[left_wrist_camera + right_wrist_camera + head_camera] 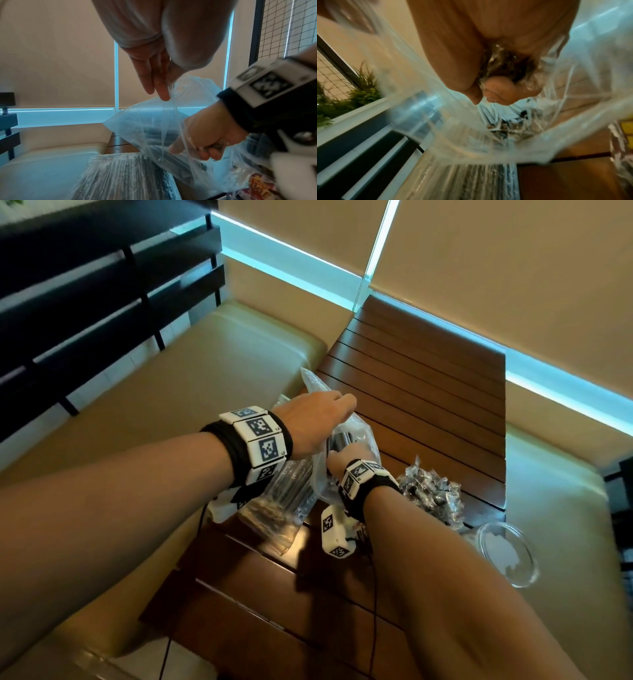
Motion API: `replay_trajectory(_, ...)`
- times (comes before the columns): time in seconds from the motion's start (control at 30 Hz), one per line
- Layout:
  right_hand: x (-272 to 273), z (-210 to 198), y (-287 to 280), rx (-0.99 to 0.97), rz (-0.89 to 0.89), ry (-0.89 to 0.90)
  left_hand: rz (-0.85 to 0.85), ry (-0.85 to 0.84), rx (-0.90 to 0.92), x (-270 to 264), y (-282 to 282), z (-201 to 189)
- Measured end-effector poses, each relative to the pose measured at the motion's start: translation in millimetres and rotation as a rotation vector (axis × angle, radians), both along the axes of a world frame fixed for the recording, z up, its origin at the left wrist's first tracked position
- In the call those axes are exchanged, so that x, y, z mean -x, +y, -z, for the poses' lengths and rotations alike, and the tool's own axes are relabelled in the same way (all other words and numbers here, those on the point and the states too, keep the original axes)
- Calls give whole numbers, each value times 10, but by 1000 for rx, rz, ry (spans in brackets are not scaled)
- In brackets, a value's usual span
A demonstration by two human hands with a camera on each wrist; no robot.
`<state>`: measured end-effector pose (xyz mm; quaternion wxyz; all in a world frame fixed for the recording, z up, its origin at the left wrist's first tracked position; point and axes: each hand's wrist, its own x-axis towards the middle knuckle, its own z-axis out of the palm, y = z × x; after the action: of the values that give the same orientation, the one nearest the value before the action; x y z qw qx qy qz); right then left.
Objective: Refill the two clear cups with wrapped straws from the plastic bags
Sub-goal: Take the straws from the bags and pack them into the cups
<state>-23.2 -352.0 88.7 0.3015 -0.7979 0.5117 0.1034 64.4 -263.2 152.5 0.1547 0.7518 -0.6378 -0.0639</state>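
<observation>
A clear plastic bag point(363, 436) point(137, 121) point(436, 108) stands lifted over the wooden table point(428, 378). My left hand point(322, 416) point(154, 81) pinches its upper edge and holds it up. My right hand point(337, 462) point(205, 135) point(496, 92) is inside the bag, curled round a bundle of dark wrapped straws point(339, 438) point(505, 65). One clear cup point(431, 494), packed with crinkly wrapped straws, stands just right of my right wrist. An empty clear cup point(507, 553) sits at the table's right edge.
A second bag of straws point(284, 498) point(120, 175) point(471, 180) lies flat on the table under my left wrist. Beige bench cushions point(205, 364) flank the table on both sides. A dark slatted railing point(85, 302) runs along the left.
</observation>
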Motion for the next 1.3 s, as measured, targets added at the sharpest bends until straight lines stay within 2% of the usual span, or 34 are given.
replay_trajectory(0.1,31,-159,59,10,-137,10,-27,-6,-13,-36,-44,77)
replay_trajectory(0.27,211,-568,187,172,-303,136,-169,25,2,-39,-149,177)
replay_trajectory(0.4,616,-964,241,203,-368,207,-226,59,-5,10,-253,169)
replay_trajectory(0.6,1345,-1483,168,212,-372,257,-330,48,-23,100,-377,179)
replay_trajectory(0.67,1531,-1595,111,241,-352,185,-362,36,-73,135,-384,196)
replay_trajectory(0.77,1660,-1630,19,333,-270,-19,-412,39,-146,246,-375,119)
replay_trajectory(0.87,1633,-1498,-11,354,-158,-250,-427,-11,-53,447,-407,-146)
replay_trajectory(0.9,1605,-1426,0,362,-127,-303,-395,90,9,511,-409,-260)
replay_trajectory(0.93,1571,-1352,13,378,-104,-347,-331,288,56,561,-396,-396)
replay_trajectory(1.03,1431,-1168,108,379,-42,-472,-67,1090,77,739,-296,-783)
replay_trajectory(1.07,1377,-1128,152,378,-28,-531,-39,1311,102,800,-274,-864)
replay_trajectory(1.13,1273,-1087,241,352,-52,-609,-145,1565,230,925,-293,-940)
replay_trajectory(1.2,1200,-1079,285,260,-143,-610,-366,1585,402,999,-335,-956)
replay_trajectory(1.23,1194,-1090,278,231,-213,-577,-435,1491,451,997,-348,-940)
replay_trajectory(1.3,1251,-1152,209,263,-333,-546,-436,1186,456,976,-313,-931)
